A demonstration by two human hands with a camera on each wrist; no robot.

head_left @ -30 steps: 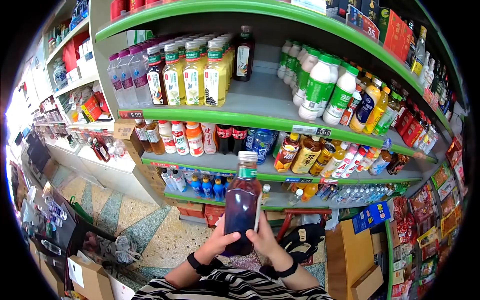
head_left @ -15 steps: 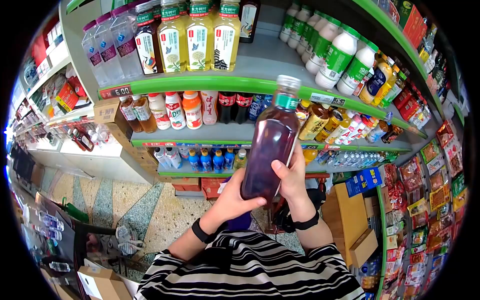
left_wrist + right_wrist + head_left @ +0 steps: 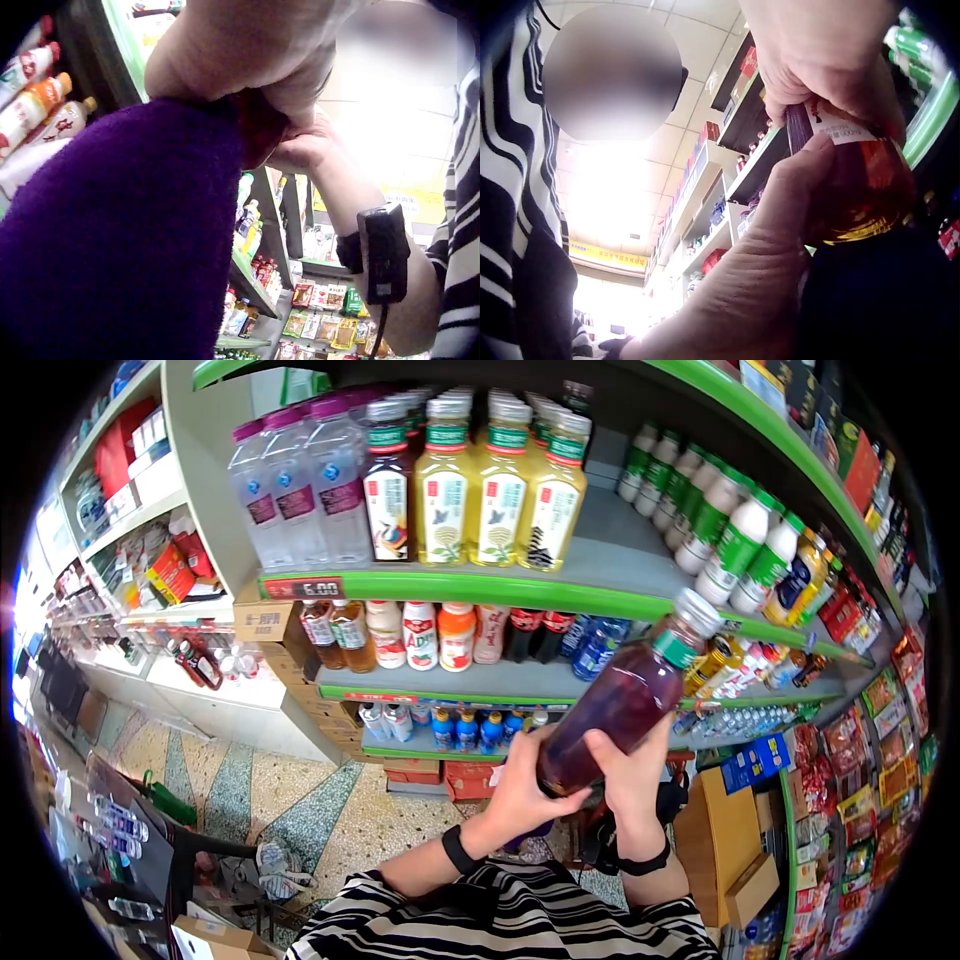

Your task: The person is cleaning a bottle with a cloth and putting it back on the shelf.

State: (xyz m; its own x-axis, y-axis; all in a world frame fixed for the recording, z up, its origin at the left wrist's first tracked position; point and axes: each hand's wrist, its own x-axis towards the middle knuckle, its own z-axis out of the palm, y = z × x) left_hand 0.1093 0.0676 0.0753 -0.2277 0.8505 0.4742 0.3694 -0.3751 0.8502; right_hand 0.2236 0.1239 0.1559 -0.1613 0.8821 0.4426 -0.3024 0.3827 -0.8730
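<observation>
Both hands hold a large bottle of dark reddish-purple drink (image 3: 612, 712), tilted with its silver cap up and to the right. My left hand (image 3: 522, 792) grips it low at the base, thumb across the bottom. Higher on the near side, my right hand (image 3: 635, 778) wraps the lower body with its thumb on the front. A plush purple cloth (image 3: 127, 232) hangs from under the left hand and fills much of the left wrist view. Part of a white label (image 3: 846, 133) shows between the fingers in the right wrist view.
Yellow drink bottles (image 3: 500, 500) and clear purple-capped bottles (image 3: 335, 480) line the upper shelf, above a green shelf edge (image 3: 480, 592). White bottles with green labels (image 3: 740, 545) stand to the right. Cardboard boxes (image 3: 715, 840) are low right, and snack packets (image 3: 860, 800) hang at far right.
The bottle has gone from nearly upright to leaning right, moving right across the head view with both hands. The head view also shifted: the shelf came closer, then swung rightward. Both hands keep their hold.
</observation>
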